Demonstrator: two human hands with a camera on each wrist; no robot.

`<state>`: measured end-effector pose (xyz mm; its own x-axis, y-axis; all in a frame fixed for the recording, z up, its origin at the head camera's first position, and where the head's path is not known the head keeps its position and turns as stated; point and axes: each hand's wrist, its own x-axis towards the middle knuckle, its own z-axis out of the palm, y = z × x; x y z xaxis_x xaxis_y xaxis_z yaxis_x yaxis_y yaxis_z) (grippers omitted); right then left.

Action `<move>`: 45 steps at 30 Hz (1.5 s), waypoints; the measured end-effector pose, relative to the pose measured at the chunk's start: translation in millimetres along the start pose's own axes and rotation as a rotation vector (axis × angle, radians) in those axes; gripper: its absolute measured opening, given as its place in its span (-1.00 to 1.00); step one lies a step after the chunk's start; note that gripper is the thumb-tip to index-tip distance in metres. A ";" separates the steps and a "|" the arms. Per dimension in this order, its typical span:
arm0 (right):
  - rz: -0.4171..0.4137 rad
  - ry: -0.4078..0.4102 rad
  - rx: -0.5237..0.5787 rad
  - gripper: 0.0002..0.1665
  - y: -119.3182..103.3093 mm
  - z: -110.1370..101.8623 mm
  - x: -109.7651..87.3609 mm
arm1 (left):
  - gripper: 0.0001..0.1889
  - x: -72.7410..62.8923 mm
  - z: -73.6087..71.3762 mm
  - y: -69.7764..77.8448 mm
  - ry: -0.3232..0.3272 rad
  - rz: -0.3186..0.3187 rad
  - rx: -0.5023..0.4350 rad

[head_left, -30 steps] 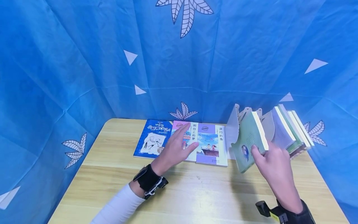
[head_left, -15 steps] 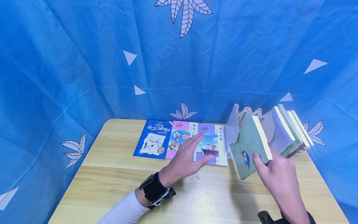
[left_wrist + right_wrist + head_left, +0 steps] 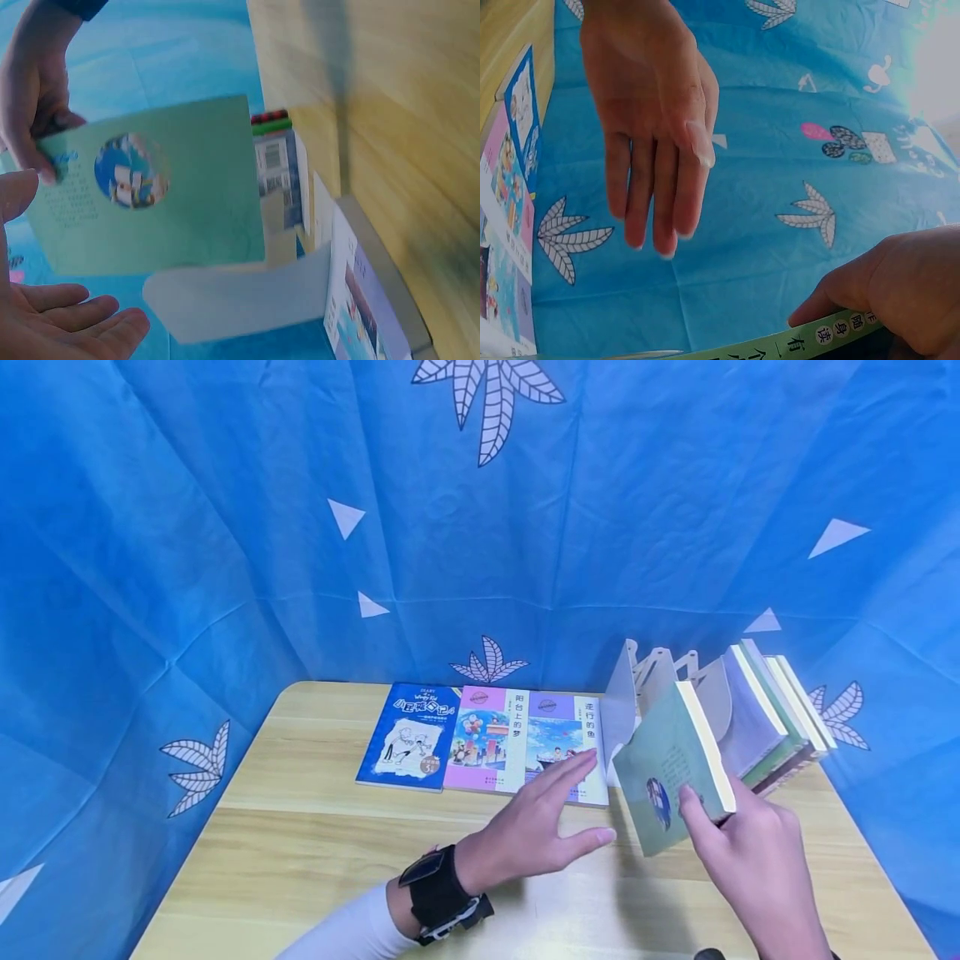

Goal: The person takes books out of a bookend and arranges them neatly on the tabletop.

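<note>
Here the spread left hand [image 3: 528, 835] hangs clear of the green book [image 3: 667, 768], whose edge the right hand [image 3: 757, 852] pinches.

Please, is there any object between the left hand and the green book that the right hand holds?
Nothing visible stands between the left hand and the green book in the right hand; the white rack stands farther back.

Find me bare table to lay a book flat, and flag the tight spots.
Bare: the table left of the blue book; the near stretch between the left hand and right hand. Crowded: back right, where the white rack and racked books bunch up with the green book held in front; the three flat books fill the back middle.
</note>
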<state>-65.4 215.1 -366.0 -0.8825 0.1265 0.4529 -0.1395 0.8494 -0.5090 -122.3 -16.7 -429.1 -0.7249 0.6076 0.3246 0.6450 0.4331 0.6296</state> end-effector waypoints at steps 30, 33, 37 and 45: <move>0.037 0.000 0.042 -0.76 -20.6 13.7 -25.5 | 0.07 -14.8 55.7 18.6 0.067 0.241 0.204; 0.052 -0.008 0.048 -0.77 -23.8 14.8 -26.0 | 0.08 -14.4 61.6 18.3 0.155 0.274 0.219; 0.043 -0.002 0.065 -0.78 -27.1 15.6 -27.5 | 0.04 -14.3 65.9 17.6 0.258 0.312 0.300; 0.049 -0.041 0.079 -0.78 -32.0 18.2 -29.9 | -0.11 -14.9 65.9 15.9 0.363 0.336 0.405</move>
<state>-42.6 174.8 -376.6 -0.9065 0.1445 0.3967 -0.1292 0.7996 -0.5865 -85.3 25.0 -470.4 -0.4569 0.5204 0.7214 0.8402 0.5188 0.1579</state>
